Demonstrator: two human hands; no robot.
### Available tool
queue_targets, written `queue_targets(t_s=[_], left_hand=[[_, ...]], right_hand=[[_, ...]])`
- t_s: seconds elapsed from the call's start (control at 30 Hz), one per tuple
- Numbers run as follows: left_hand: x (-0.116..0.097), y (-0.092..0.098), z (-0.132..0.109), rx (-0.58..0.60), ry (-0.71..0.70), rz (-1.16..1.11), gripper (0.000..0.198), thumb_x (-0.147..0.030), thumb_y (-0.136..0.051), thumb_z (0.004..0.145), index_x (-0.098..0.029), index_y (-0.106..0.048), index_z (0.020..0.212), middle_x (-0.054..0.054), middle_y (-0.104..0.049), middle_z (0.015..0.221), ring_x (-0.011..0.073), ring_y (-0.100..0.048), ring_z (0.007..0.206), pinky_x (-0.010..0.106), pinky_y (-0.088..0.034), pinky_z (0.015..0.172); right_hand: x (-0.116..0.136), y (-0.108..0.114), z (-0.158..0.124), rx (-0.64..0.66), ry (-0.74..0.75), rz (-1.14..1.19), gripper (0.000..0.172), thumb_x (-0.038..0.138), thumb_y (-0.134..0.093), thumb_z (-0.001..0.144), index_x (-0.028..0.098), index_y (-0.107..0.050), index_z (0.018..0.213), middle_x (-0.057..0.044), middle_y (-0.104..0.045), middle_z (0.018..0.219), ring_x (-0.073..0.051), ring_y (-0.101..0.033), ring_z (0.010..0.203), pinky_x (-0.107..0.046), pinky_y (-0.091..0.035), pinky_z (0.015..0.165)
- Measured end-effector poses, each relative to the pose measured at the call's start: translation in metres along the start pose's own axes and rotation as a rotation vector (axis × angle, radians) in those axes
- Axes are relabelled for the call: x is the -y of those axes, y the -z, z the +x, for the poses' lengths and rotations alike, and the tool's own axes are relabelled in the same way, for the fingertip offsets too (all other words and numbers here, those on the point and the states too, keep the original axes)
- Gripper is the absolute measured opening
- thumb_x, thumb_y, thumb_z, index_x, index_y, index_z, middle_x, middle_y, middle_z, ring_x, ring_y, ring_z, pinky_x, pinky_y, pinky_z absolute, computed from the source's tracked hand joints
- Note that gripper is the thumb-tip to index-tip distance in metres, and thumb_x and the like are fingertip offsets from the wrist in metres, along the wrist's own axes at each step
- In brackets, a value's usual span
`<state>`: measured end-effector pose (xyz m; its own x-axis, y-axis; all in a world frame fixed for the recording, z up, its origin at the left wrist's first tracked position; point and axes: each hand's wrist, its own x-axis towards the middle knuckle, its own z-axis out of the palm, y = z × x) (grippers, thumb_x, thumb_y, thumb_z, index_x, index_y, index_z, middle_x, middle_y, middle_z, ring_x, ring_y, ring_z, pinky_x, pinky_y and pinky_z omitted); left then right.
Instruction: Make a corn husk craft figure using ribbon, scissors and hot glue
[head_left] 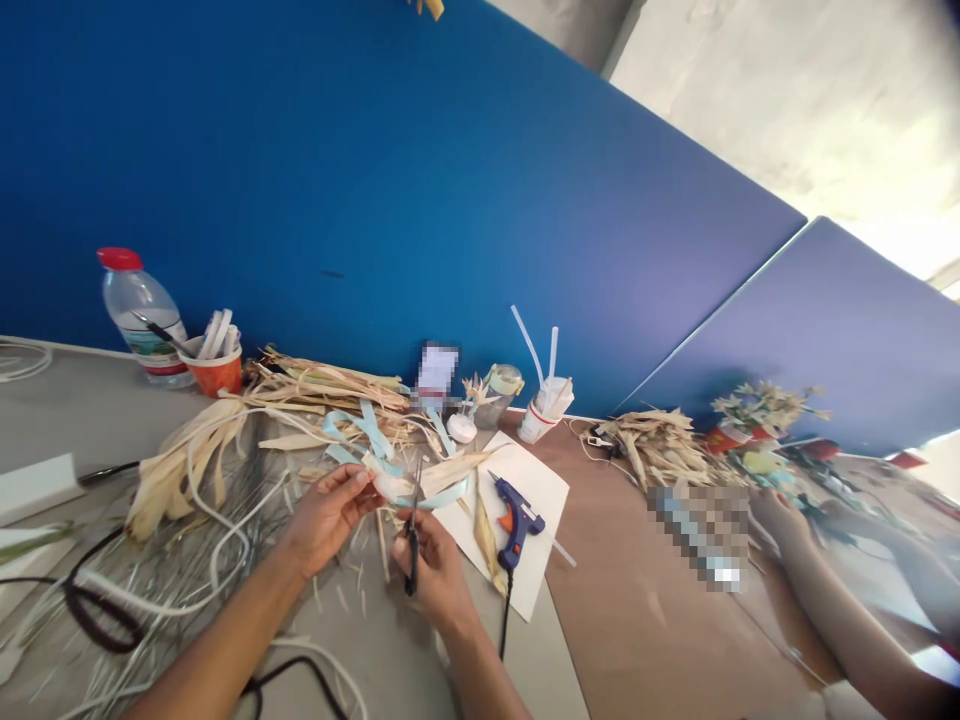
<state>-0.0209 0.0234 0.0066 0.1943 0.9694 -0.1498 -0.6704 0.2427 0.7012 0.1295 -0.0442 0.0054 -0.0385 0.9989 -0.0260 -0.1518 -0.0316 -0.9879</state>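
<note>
My left hand pinches a pale piece of husk between thumb and fingers, near the middle of the desk. In my right hand are black-handled scissors, their blades pointing up beside the husk piece. Light blue ribbon runs close to the blades, and more ribbon curls behind my left hand. To the right, a blue glue gun lies on white paper next to a twisted dry husk.
Dried husks are piled along the blue partition. A bottle, a pen cup, a jar and a cup of glue sticks stand behind. Cables cross the left. Another person's arm rests at right.
</note>
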Motion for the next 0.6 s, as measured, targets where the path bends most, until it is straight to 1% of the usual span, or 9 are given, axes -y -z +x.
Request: queue_targets(t_s=[0.13,0.27,0.43,0.6], left_hand=[[-0.0028,-0.0018,0.0010,-0.040,-0.033,0.016,0.015,-0.021,-0.080,0.062,-0.014,-0.068,0.069,0.001,-0.069,0.068,0.0126,-0.064,0.063,0.024,-0.055,0.061],[-0.0034,-0.0044,0.0010,-0.071,-0.065,0.031,0.017,-0.021,-0.081,0.060,-0.014,-0.068,0.068,0.000,-0.068,0.067,0.0119,-0.063,0.062,0.023,-0.055,0.061],[-0.0027,-0.0042,0.0007,-0.081,-0.080,0.071,0.016,-0.023,-0.079,0.062,-0.015,-0.067,0.069,0.000,-0.067,0.067,0.0120,-0.063,0.062,0.025,-0.055,0.063],[-0.0011,-0.0031,0.0012,-0.082,-0.105,0.131,0.017,-0.026,-0.079,0.062,-0.015,-0.067,0.068,0.001,-0.067,0.069,0.0131,-0.062,0.064,0.027,-0.054,0.066]], right_hand=[[-0.0002,-0.0029,-0.0014,0.057,-0.065,-0.071,0.033,0.038,-0.064,0.073,0.016,-0.056,0.096,0.005,-0.046,0.063,-0.009,-0.040,0.053,-0.021,-0.032,0.051],[0.0008,-0.0025,-0.0016,0.107,-0.123,-0.100,0.029,0.035,-0.063,0.073,0.017,-0.056,0.095,0.006,-0.044,0.058,-0.009,-0.039,0.051,-0.022,-0.031,0.050],[0.0042,-0.0025,-0.0039,0.148,-0.141,-0.152,0.027,0.034,-0.062,0.072,0.017,-0.056,0.093,0.005,-0.046,0.059,-0.011,-0.043,0.052,-0.022,-0.031,0.049],[0.0044,-0.0024,-0.0049,0.157,-0.153,-0.174,0.027,0.033,-0.061,0.072,0.017,-0.057,0.093,0.004,-0.046,0.060,-0.011,-0.044,0.053,-0.023,-0.034,0.051]])
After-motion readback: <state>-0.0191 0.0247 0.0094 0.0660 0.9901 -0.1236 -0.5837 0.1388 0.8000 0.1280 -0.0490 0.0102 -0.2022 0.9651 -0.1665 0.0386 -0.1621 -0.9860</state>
